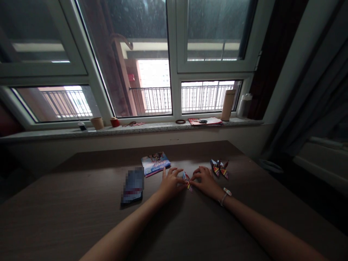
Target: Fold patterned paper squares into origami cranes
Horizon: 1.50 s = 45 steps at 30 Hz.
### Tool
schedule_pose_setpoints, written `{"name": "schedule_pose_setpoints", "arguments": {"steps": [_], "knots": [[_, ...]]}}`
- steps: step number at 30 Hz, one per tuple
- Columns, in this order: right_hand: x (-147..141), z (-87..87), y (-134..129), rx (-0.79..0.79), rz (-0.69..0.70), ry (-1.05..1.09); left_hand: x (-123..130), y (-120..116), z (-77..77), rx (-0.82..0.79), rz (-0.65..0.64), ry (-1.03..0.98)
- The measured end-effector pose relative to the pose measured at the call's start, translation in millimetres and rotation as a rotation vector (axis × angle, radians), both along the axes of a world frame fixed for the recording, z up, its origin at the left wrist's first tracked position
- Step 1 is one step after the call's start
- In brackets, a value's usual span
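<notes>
Pinching a small folded origami piece [187,180] from both sides, a person's left hand [171,183] and right hand [205,180] meet near the middle of a dark brown wood-grain table [81,192]. Both forearms reach in from the lower corners of the view, angled toward each other, palms down. The fingertips of the two hands close on the multicoloured paper, and the left thumb [164,173] stands raised and apart from it. A beaded bracelet [223,198] circles the right wrist.

Just beyond the right hand, two origami cranes [219,168] sit side by side, touching. Beyond the left hand lies one illustrated pack of paper [155,164], and near it one dark rectangular object [133,185], too pixelated to identify.

Past the table, a stone windowsill [136,128] carries a small black bottle [82,126], a tan cup [97,123], a red jar [115,122], a thin cord [132,124], a brown bangle [180,121], a pair of scissors [202,121] on red-edged papers [208,121], a tall tan flask [228,105] and a white bottle [244,106]. Above them, white-framed windows [174,69] look onto a balcony railing [206,98].
</notes>
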State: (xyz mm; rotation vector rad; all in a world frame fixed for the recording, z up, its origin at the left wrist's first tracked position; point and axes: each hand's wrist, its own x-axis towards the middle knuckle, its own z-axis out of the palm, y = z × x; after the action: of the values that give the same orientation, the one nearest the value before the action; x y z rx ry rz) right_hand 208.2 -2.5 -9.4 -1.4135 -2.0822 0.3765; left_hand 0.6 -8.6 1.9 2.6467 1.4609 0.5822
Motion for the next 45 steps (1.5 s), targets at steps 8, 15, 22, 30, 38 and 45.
{"name": "schedule_pose_setpoints", "arguments": {"steps": [8, 15, 22, 30, 38, 45], "knots": [[-1.6, -7.1, -0.9, 0.04, -0.018, 0.0, -4.7, -0.7, -4.9, -0.109, 0.029, -0.064], [0.1, -10.1, 0.6, 0.054, 0.03, 0.006, -5.9, 4.2, -6.4, 0.013, 0.028, -0.139], [-0.5, -9.6, 1.9, 0.035, 0.049, 0.045, -6.9, 6.6, -8.7, 0.067, 0.139, -0.156], [-0.1, -10.5, 2.7, 0.052, 0.056, 0.091, -0.4, 5.4, -9.9, -0.034, 0.171, -0.214], [0.7, -10.1, 6.6, 0.011, 0.076, 0.284, 4.2, 5.7, -12.3, -0.057, 0.098, -0.347], [-3.1, -6.4, 6.1, -0.055, 0.095, 0.459, 5.7, 8.5, -14.1, -0.091, 0.125, -0.403]]}}
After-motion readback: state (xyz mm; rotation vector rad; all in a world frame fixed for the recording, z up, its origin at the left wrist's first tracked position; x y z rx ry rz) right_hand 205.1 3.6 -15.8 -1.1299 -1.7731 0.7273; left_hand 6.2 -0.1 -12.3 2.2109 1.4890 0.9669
